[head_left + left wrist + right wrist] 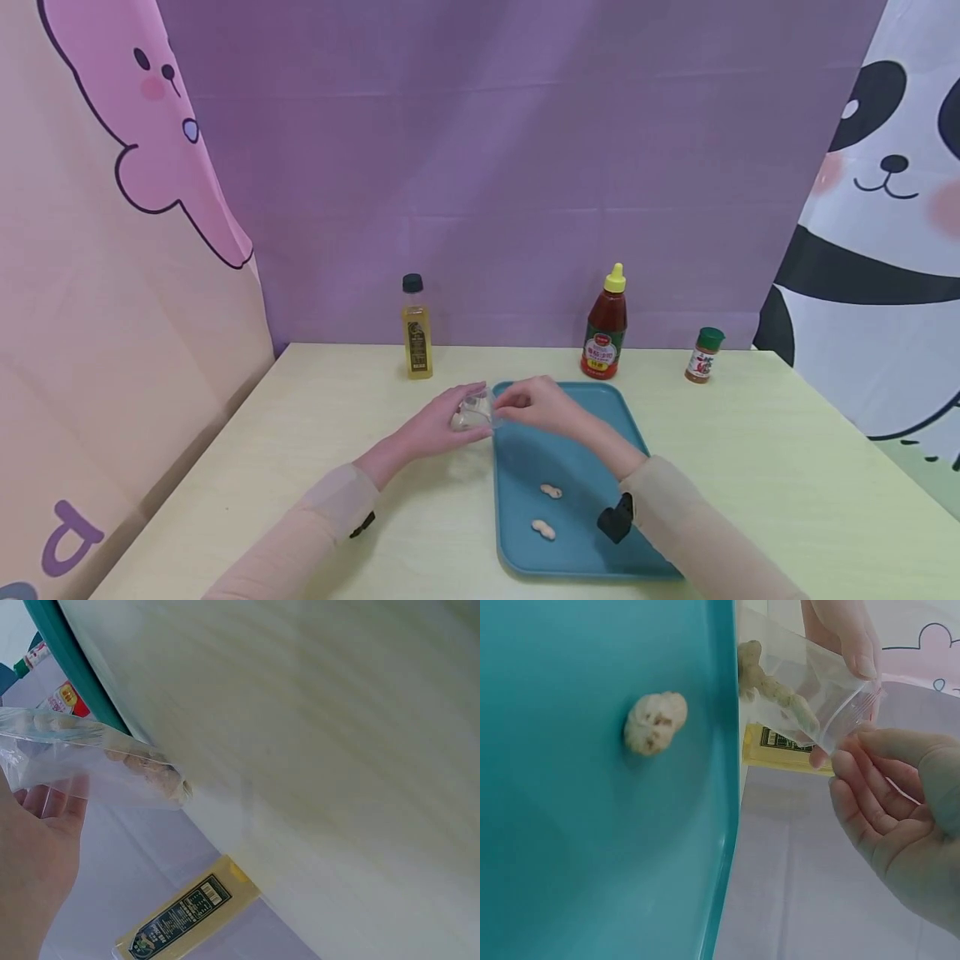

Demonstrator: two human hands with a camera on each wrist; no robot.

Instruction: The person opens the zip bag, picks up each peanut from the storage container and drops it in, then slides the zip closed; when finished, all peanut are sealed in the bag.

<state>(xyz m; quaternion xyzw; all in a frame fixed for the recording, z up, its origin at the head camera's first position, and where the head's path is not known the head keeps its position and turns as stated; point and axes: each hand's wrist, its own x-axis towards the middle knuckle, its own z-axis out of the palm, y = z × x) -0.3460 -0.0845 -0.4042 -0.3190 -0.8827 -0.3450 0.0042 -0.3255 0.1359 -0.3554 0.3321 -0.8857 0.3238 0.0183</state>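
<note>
Your left hand [438, 425] grasps a clear bag [477, 410], thumb on one side and fingers on the other, at the far left corner of the blue tray [558, 450]. Your right hand [543, 406] pinches the strip along the bag's mouth between thumb and fingertips, its other fingers loosely bent. That split of work looks sensible: one hand steadies the limp plastic while the other handles the edge, which would otherwise probably fold away. Whether the mouth is parted, you cannot tell from these views.

The peanuts in the bag [780, 694] lie toward the end away from your right fingers, likely because the mouth is turned toward the tray and their weight sags the other way. On the tray, two loose peanuts, the farther one [551, 492] and the nearer one [543, 529], rest just apart on its left half; the raised rim presumably stops such rounded things rolling off onto the bench [322, 408].

Along the back stand the oil bottle [417, 340], the red sauce bottle [603, 337] and the green-capped jar [703, 357] (a tidy row, more or less). Upright and beyond your hands, they seem set there to leave your forearms room.
</note>
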